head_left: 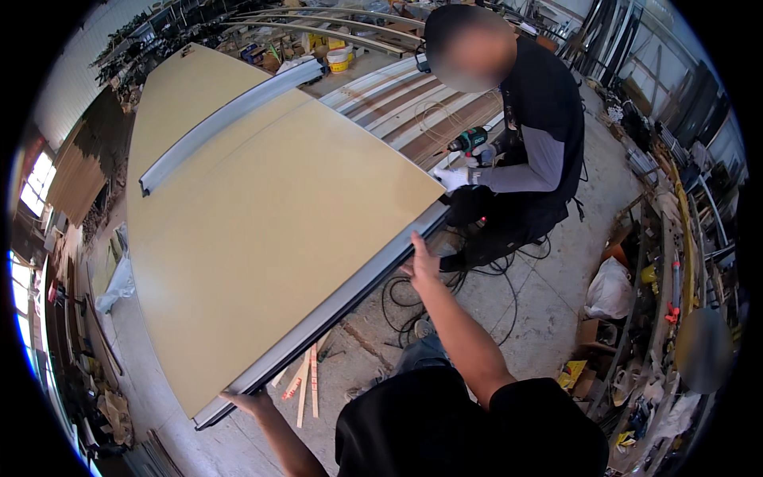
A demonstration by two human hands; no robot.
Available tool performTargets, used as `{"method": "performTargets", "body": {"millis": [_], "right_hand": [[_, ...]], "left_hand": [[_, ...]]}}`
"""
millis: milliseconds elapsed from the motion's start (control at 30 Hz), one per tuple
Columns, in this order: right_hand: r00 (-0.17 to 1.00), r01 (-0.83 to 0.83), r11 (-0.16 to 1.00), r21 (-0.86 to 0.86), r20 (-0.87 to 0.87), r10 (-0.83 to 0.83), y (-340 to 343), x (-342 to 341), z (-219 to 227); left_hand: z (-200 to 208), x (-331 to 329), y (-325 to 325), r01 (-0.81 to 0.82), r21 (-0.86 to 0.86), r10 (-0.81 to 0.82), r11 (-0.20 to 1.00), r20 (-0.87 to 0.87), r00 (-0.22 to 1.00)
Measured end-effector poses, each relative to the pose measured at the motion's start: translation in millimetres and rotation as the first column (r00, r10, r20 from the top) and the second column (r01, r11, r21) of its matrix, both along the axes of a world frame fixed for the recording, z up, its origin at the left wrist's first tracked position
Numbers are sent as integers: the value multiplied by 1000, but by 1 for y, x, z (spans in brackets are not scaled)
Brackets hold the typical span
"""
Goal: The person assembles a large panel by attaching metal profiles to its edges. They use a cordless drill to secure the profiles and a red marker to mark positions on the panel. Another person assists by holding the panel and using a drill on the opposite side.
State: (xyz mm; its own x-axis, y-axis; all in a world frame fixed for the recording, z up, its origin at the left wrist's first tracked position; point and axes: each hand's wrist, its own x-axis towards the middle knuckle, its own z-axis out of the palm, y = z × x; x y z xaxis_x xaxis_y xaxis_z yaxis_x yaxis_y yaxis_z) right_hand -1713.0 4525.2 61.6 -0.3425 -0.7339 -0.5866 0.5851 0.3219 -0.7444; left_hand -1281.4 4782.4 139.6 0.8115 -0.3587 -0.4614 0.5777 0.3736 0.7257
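In the head view, a big tan board (278, 207) lay flat in front of the person, with a long grey rail (334, 310) all along its near edge. The left hand (250, 403) had its grip bent round the rail close to the near left corner. The right hand (423, 258) had its grip bent round the same rail near the other end. Both grips looked mostly closed, but the undersides were hidden, so I could not tell how tight they were. The hands were far apart, maybe so that the long edge would not tip or sag. A second rail (230, 115) lay across the top of the board, where the flat face seemed to hold it up. At the right corner, a co-worker (548, 103) had a gloved hand (453, 179) by the edge, maybe to steady it, and a green drill (469, 141) in the other. Black cables (499, 266) and thin wood strips (315, 385) lay on the floor (548, 278).
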Motion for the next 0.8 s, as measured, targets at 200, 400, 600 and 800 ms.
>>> {"method": "performTargets", "body": {"millis": [200,400,600,800], "right_hand": [[983,-168,969,-179,-109,150,2,28,18],[969,-151,949,-276,148,198,-2,-22,13],[990,-139,975,-173,-12,139,-12,-11,19],[996,-89,971,-223,-42,82,-16,-4,39]], "left_hand": [[-81,71,62,96,-10,-94,995,125,988],[-59,32,11,36,188,-29,982,-36,999],[-40,12,15,-184,262,219,947,-114,969],[-88,14,-30,-379,305,363,874,110,925]]}}
